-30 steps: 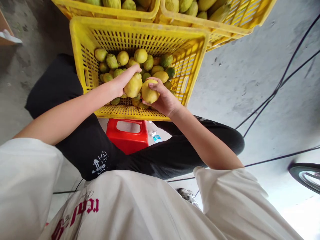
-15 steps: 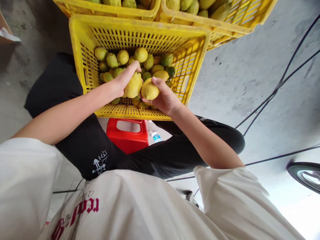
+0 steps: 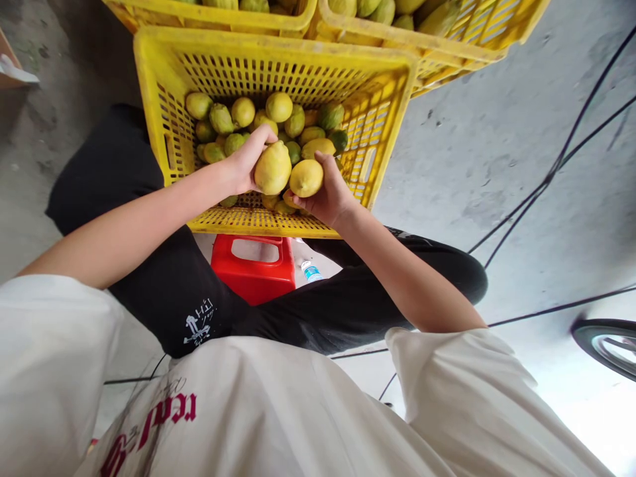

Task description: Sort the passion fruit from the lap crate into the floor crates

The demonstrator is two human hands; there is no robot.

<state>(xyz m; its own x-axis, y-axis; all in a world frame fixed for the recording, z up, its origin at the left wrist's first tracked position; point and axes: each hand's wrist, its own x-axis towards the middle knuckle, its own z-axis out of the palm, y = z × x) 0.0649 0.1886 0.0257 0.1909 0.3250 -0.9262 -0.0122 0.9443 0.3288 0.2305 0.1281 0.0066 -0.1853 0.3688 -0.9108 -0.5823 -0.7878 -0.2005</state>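
Observation:
My left hand (image 3: 249,159) is closed around a large yellow lemon (image 3: 273,168), its thumb along the top and the other fingers mostly hidden. Close beside it, my right hand (image 3: 331,192) grips a smaller yellow lemon (image 3: 306,178) between thumb and fingers. Both hands are above the yellow plastic crate (image 3: 278,50), which has slotted walls. Below them in the crate lie several yellow and green lemons (image 3: 279,106). A narrow gap separates the two held fruits.
Two more yellow crates (image 3: 377,33) of fruit stand beyond this one. A red plastic stool (image 3: 253,278) and a bottle (image 3: 311,271) are between my legs. Black cables (image 3: 551,172) cross the concrete floor at right, near a wheel (image 3: 609,344).
Both held lemons have shifted slightly to the right. The larger lemon has turned a little in my left hand, and the smaller one sits slightly higher.

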